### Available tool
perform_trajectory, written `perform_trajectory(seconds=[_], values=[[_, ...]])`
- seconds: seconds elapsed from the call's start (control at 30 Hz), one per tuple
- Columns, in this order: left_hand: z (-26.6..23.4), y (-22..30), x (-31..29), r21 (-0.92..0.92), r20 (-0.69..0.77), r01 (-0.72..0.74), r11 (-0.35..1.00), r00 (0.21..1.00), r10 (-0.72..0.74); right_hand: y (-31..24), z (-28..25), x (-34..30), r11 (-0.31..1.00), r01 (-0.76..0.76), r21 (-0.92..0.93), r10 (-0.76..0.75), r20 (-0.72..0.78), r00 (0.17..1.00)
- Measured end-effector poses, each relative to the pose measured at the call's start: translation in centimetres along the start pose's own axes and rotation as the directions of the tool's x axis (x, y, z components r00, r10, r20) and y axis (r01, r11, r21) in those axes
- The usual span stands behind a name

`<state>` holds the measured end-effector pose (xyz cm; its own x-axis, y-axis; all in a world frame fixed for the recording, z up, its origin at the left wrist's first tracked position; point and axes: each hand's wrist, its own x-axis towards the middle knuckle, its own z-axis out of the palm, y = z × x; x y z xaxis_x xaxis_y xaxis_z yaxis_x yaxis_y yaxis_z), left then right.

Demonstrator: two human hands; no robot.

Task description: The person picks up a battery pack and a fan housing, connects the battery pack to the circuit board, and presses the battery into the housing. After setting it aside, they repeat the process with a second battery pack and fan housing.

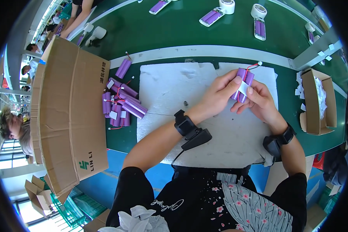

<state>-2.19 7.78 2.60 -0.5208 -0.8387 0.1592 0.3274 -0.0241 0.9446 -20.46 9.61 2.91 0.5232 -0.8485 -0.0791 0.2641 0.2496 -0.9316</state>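
A purple battery pack (246, 75) with red and black wires and a small white connector is held upright between both hands, above the right part of a white foam board (166, 92). My left hand (220, 92) grips the pack from its left side, thumb across its front. My right hand (262, 101) closes on its lower right side, with the thumb at the edge of a white label (242, 88) on the pack's front. The fingers behind the pack are partly hidden. More purple battery packs (129, 102) lie in a loose pile left of the board.
A large cardboard box (71, 112) stands at the left, next to the pile. At the right, an open small carton (328, 100) holds white paper pieces. Beyond a pale rail (174, 52), white devices with purple cells (212, 16) lie on a green surface. Another person's arm (79, 19) reaches in at upper left.
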Motion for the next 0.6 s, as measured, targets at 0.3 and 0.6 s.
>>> perform_trajectory(seconds=[0.3,0.6], values=[[0.0,0.3,0.1,0.006,0.019,0.009,1.0,1.0,-0.009,0.1,0.2,-0.2,0.998,-0.015,0.053,0.019,-0.079,0.997],[-0.8,-0.1,0.3,0.088,-0.01,-0.023,0.996,1.0,0.024,-0.8,1.3,0.3,0.996,0.014,-0.085,-0.024,-0.125,0.992]])
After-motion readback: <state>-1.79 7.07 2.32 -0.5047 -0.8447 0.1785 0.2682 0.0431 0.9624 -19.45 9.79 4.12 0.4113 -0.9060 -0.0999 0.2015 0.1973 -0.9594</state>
